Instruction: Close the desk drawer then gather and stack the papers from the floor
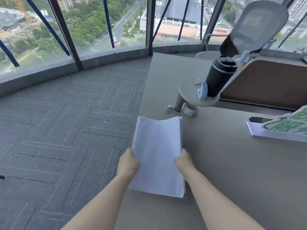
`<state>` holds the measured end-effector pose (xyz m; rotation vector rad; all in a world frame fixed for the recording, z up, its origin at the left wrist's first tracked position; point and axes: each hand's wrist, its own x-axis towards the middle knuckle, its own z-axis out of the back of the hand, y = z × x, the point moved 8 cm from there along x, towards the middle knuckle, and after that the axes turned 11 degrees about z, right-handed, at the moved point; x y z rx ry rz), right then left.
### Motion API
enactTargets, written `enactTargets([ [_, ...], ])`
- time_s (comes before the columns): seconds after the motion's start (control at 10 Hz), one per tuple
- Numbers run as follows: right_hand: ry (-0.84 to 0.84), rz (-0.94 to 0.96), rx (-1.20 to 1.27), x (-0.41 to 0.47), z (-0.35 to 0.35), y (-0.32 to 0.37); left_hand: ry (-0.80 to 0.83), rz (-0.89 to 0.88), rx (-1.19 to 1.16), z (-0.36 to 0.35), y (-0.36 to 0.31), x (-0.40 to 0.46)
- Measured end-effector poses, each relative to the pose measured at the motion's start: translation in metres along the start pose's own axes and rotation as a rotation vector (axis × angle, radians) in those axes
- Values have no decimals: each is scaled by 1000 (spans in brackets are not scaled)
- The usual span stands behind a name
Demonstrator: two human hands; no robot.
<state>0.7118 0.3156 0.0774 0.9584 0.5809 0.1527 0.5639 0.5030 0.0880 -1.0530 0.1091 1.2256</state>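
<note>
A stack of white papers (157, 153) is held over the left edge of the grey desk (232, 163). My left hand (128, 163) grips the stack's left side and my right hand (183, 161) grips its right side. The far end of the sheets curves upward a little. The near end of the stack rests on or just above the desk top; I cannot tell which. No drawer is in view. The carpeted floor (66, 130) to the left shows no loose sheets.
On the desk stand a small round shelf (187, 90) carrying a dark tumbler (219, 77), a roll of tape (190, 110), a crumpled scrap (169, 107), a phone (259, 120) and a white-green sign (282, 128). A brown divider (269, 83), an office chair (254, 25) and curved windows lie beyond.
</note>
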Motion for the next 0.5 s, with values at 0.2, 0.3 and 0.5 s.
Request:
enactTargets([
  [0.2,-86,-19,-430,6,4,-1,-141,32,74,-2,3,2],
  [0.3,-103,-66,-543,-3,12,2,-196,20,170,1,5,1],
  [0.5,-196,71,-171,-51,58,10,-256,-91,65,19,15,-50],
])
